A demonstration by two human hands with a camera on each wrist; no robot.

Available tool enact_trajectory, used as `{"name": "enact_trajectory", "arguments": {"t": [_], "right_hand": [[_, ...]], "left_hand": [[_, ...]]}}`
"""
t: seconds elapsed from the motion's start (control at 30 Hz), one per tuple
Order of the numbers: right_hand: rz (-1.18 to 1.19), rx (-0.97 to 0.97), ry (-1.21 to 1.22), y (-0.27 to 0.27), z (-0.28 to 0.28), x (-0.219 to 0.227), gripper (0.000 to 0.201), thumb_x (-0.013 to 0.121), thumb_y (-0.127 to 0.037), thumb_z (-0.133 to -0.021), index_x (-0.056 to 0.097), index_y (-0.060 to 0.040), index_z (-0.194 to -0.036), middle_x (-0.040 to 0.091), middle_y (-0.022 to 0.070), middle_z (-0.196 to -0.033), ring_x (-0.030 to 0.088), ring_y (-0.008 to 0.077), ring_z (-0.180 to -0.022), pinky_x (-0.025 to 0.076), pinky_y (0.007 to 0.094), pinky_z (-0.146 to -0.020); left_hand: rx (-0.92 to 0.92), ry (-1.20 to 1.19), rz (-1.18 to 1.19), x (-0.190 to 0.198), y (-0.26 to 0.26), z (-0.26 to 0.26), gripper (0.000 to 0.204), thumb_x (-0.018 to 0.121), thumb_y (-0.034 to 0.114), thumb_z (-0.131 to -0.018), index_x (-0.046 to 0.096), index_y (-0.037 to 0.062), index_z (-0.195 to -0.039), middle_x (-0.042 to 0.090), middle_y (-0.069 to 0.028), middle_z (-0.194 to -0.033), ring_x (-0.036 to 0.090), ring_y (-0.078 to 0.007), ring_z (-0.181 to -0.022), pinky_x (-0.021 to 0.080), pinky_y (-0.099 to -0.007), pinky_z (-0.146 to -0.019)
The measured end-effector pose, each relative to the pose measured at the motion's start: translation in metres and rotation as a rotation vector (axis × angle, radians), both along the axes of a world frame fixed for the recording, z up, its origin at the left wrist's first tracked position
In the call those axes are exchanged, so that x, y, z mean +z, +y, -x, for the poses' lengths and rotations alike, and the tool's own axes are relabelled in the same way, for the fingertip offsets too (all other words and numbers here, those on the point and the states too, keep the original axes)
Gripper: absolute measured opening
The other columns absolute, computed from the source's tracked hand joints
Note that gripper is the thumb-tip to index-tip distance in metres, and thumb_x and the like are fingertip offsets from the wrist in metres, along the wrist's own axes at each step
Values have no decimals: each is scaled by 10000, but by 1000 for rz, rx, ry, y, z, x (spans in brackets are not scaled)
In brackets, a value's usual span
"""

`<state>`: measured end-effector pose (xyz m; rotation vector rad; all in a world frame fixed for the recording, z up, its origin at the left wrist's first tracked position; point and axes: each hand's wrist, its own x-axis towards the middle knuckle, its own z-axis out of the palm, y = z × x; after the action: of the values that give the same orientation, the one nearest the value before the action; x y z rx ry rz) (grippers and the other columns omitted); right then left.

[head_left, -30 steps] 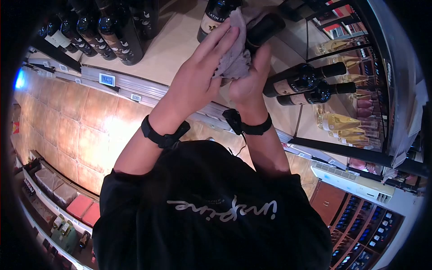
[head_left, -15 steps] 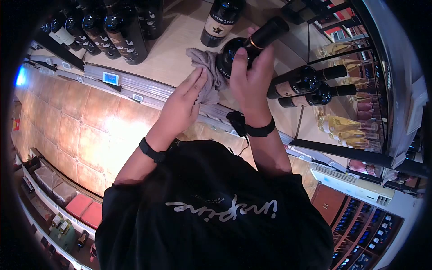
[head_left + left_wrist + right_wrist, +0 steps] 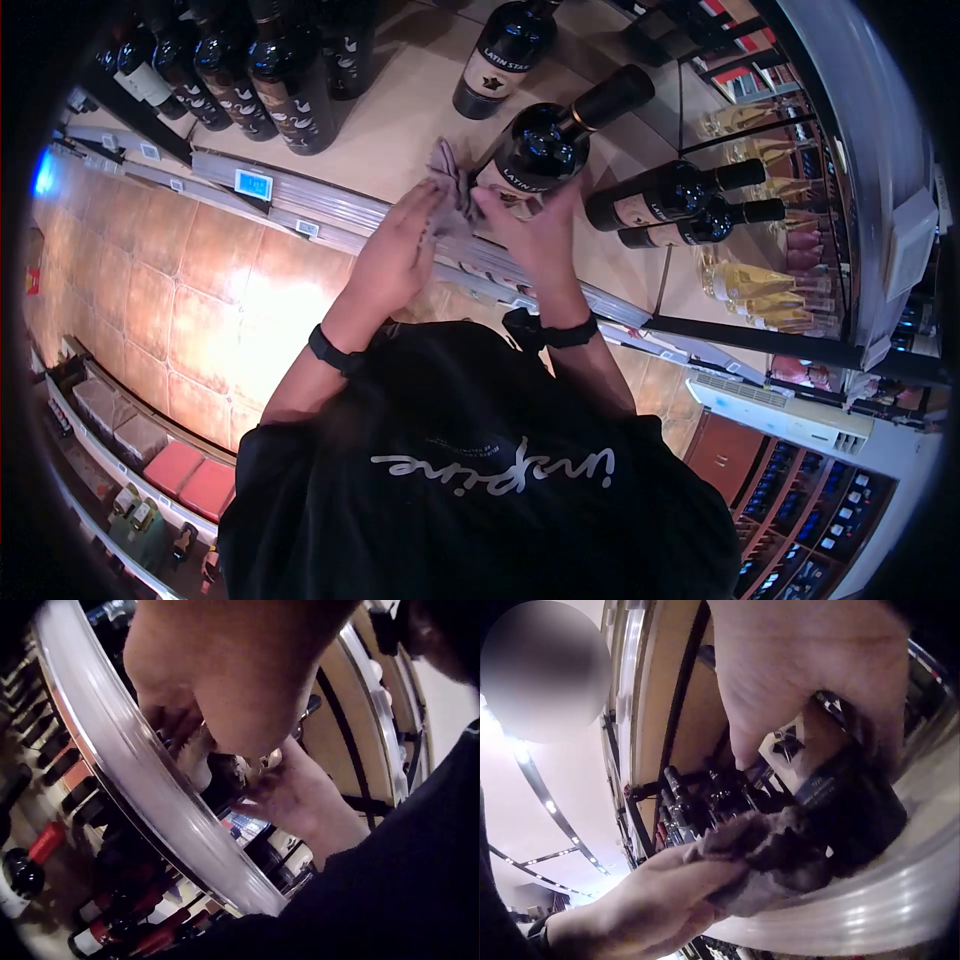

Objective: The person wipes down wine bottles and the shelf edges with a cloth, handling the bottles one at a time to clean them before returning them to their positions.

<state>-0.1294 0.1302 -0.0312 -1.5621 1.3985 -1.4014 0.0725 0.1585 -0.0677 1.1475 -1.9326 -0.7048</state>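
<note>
L hand [image 3: 395, 258] closed on grey cloth [image 3: 453, 205], right by the dark wine btl [image 3: 540, 150]. R hand [image 3: 540, 235] grips same btl, thumb one side, fingers other, at shelf [image 3: 385, 140] front edge. Labelled btl [image 3: 503, 65] stands beyond; two more btls [image 3: 650, 198] to the right.

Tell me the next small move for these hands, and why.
I'd probably wipe the lower side of the bottle with the cloth: the left hand holds it bunched right beside the bottle, and the right hand grips the bottle, which should steady it.
</note>
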Motion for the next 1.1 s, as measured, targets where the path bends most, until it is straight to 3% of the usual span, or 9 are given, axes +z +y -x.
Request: {"name": "enact_trajectory", "arguments": {"t": [0.07,0.1,0.23,0.47,0.77,0.97,1.1], "right_hand": [[-50,-23,88,-4,1,-16,918,931,-151,-771,332,25,-1444,589,143,-1327,626,235,-1201,523,386,-1030],[-66,-35,146,-4,-1,-15,915,937,-209,-752,339,64,-1389,604,226,-1298,647,303,-1204,528,398,-1004],[-99,-102,109,-6,-5,-26,767,929,-214,-776,446,40,-1316,712,179,-1137,727,259,-1031,572,368,-908],[-43,-119,128,-10,-2,-19,701,918,-228,-775,497,28,-1274,729,161,-1111,733,248,-1019,572,369,-891],[34,-209,169,-54,38,-16,759,938,-268,-743,504,33,-1288,713,175,-1167,726,247,-1046,567,365,-917],[91,-210,166,-82,47,-2,764,938,-299,-719,529,16,-1282,729,173,-1146,735,278,-1040,570,389,-923],[5,-325,372,-102,57,-16,781,939,-333,-695,547,7,-1279,736,184,-1130,739,293,-1041,576,402,-922]], "left_hand": [[23,123,-42,4,-4,-2,555,532,-43,-883,515,-31,-1437,534,-249,-1459,504,-424,-1377,397,-436,-1175],[36,185,-64,7,-7,-3,543,518,-45,-885,516,-35,-1428,539,-249,-1452,509,-425,-1372,395,-431,-1173],[63,293,-96,6,-17,-4,492,481,-63,-892,534,-42,-1381,577,-245,-1401,550,-410,-1334,407,-416,-1149],[72,423,-191,-17,-41,-4,438,490,-49,-929,581,-3,-1355,640,-234,-1305,630,-372,-1242,462,-386,-1079],[85,402,-197,-29,-50,-6,421,487,-32,-959,580,1,-1369,655,-236,-1287,650,-365,-1217,478,-380,-1060],[66,354,-200,-18,-49,-6,429,480,-39,-958,572,-4,-1376,654,-240,-1298,646,-372,-1228,475,-384,-1064],[72,329,-188,-21,-50,-7,433,481,-40,-951,571,-6,-1373,657,-242,-1292,646,-374,-1230,475,-388,-1067]]}}
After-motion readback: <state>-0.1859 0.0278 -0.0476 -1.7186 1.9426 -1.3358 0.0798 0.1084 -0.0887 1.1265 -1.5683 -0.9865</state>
